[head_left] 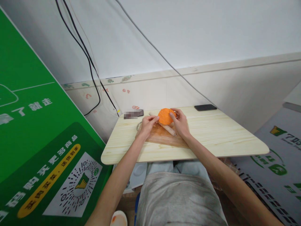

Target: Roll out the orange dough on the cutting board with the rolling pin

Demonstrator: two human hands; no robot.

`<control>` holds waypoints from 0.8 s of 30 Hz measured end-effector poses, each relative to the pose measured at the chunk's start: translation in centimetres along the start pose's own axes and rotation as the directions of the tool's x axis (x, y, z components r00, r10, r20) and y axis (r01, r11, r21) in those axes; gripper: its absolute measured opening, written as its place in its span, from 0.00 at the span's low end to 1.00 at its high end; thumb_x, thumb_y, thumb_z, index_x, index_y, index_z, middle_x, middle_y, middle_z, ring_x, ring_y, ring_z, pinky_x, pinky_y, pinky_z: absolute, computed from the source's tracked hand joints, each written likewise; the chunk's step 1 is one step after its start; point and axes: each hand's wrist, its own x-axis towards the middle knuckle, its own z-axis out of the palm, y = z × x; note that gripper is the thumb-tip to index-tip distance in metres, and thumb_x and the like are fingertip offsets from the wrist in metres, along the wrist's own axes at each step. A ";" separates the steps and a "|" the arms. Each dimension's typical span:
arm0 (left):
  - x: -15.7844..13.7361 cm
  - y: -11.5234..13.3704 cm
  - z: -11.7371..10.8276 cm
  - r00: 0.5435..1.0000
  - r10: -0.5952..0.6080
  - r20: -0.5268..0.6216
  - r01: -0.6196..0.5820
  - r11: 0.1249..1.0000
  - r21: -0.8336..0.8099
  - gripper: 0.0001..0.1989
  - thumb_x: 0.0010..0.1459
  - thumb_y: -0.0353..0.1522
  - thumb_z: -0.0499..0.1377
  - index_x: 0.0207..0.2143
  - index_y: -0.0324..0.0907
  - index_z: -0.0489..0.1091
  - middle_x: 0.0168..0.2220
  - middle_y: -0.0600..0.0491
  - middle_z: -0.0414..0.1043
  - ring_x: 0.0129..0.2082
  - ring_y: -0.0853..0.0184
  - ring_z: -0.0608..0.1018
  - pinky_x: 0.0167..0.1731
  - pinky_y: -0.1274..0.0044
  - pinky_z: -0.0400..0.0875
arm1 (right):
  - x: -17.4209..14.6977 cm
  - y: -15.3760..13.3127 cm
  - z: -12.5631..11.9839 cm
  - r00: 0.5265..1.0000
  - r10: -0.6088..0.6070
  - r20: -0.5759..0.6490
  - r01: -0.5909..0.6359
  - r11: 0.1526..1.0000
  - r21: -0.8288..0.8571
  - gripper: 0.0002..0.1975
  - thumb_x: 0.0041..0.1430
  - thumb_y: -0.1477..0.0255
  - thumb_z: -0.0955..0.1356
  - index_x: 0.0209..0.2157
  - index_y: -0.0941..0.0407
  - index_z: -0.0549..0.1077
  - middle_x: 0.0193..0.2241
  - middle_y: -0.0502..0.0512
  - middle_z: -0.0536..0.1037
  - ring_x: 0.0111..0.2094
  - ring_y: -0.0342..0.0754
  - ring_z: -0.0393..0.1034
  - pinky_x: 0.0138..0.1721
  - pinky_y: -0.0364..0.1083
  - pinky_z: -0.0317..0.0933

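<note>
Both hands on an orange disc above a wooden board

The orange disc (165,116), thin and round with a slightly uneven edge, is held over the board (158,138), its broad face turned toward the wearer. The right hand (181,123) grasps its right side, thumb laid across the front and fingers behind. The left hand (148,125) has thumb and fingertips together at the left edge, gripping it lightly. Beneath the disc a pale rolling pin (171,130) lies slantwise on the board, its middle partly hidden; its far end shows beyond the left hand. The board rests on a light wood-grain worktop (218,138). Near the wall, a black phone (205,107) lies at the right and a dark flat object (133,114), partly blurred out, at the left.
</note>
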 end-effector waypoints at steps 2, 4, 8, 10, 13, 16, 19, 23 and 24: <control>0.1 -0.1 0.0 1.000 -0.007 -0.003 0.007 0.999 -0.041 0.14 0.47 0.42 0.74 0.27 0.40 0.81 0.26 0.53 0.75 0.28 0.70 0.72 0.30 0.77 0.64 | 0.0 -0.1 0.0 1.000 0.007 0.007 -0.007 1.000 0.001 0.19 0.63 0.55 0.71 0.50 0.51 0.77 0.49 0.59 0.82 0.48 0.56 0.76 0.49 0.56 0.70; 0.3 -0.3 0.0 1.000 -0.021 -0.002 0.020 0.995 -0.097 0.14 0.46 0.41 0.75 0.27 0.40 0.81 0.26 0.53 0.75 0.28 0.70 0.72 0.32 0.77 0.65 | -0.1 -0.2 0.0 1.000 0.005 0.017 -0.006 1.000 0.002 0.19 0.63 0.55 0.71 0.49 0.51 0.77 0.49 0.60 0.82 0.47 0.56 0.76 0.48 0.56 0.71; 0.4 -0.7 0.1 1.000 -0.026 0.016 0.028 0.987 -0.155 0.16 0.45 0.43 0.76 0.28 0.40 0.81 0.28 0.54 0.76 0.29 0.70 0.73 0.34 0.77 0.66 | -0.1 -0.1 0.0 1.000 0.002 0.023 -0.002 1.000 0.012 0.19 0.63 0.54 0.71 0.49 0.51 0.76 0.49 0.60 0.83 0.47 0.57 0.76 0.47 0.56 0.71; 0.4 -0.8 0.1 1.000 -0.020 0.016 0.022 0.989 -0.143 0.18 0.46 0.45 0.76 0.30 0.40 0.81 0.28 0.53 0.76 0.29 0.70 0.72 0.32 0.77 0.65 | 0.0 0.0 0.0 1.000 0.004 0.011 -0.004 1.000 0.020 0.20 0.63 0.54 0.71 0.49 0.51 0.76 0.49 0.60 0.83 0.47 0.57 0.77 0.47 0.56 0.71; 0.3 -0.7 0.1 0.999 -0.045 0.027 0.049 0.988 -0.147 0.20 0.49 0.48 0.74 0.32 0.40 0.82 0.28 0.53 0.76 0.28 0.71 0.72 0.30 0.78 0.63 | 0.3 0.5 0.1 1.000 0.002 -0.030 -0.001 1.000 0.026 0.20 0.63 0.53 0.70 0.50 0.51 0.76 0.48 0.60 0.82 0.47 0.57 0.76 0.48 0.56 0.71; 0.1 -0.3 0.2 0.994 -0.104 0.044 0.110 0.978 -0.175 0.19 0.49 0.48 0.74 0.33 0.41 0.83 0.32 0.51 0.78 0.28 0.70 0.73 0.29 0.78 0.64 | 0.4 0.9 0.1 0.998 0.005 -0.062 -0.004 1.000 0.017 0.21 0.63 0.52 0.70 0.50 0.51 0.76 0.47 0.59 0.82 0.47 0.56 0.76 0.49 0.56 0.71; -0.1 0.0 0.1 0.989 -0.137 0.050 0.143 0.976 -0.162 0.18 0.46 0.45 0.76 0.33 0.41 0.82 0.32 0.51 0.78 0.28 0.70 0.74 0.28 0.79 0.64 | 0.5 1.1 0.1 0.998 0.010 -0.064 -0.009 1.000 0.015 0.22 0.63 0.52 0.69 0.51 0.51 0.75 0.46 0.58 0.82 0.46 0.56 0.76 0.49 0.56 0.71; -0.2 0.3 0.1 0.987 -0.147 0.060 0.154 0.977 -0.147 0.18 0.46 0.44 0.76 0.33 0.40 0.81 0.29 0.52 0.76 0.28 0.70 0.74 0.27 0.79 0.64 | 0.4 1.0 0.1 0.999 0.010 -0.036 -0.009 1.000 0.024 0.22 0.63 0.52 0.70 0.50 0.51 0.75 0.45 0.58 0.82 0.46 0.55 0.76 0.49 0.55 0.71; -0.2 0.3 0.1 0.987 -0.149 0.062 0.157 0.977 -0.144 0.19 0.46 0.44 0.76 0.32 0.40 0.81 0.29 0.53 0.76 0.28 0.70 0.74 0.27 0.79 0.64 | 0.4 1.0 0.1 1.000 0.008 -0.030 -0.007 1.000 0.026 0.22 0.62 0.51 0.70 0.50 0.51 0.75 0.46 0.58 0.82 0.46 0.56 0.76 0.49 0.55 0.71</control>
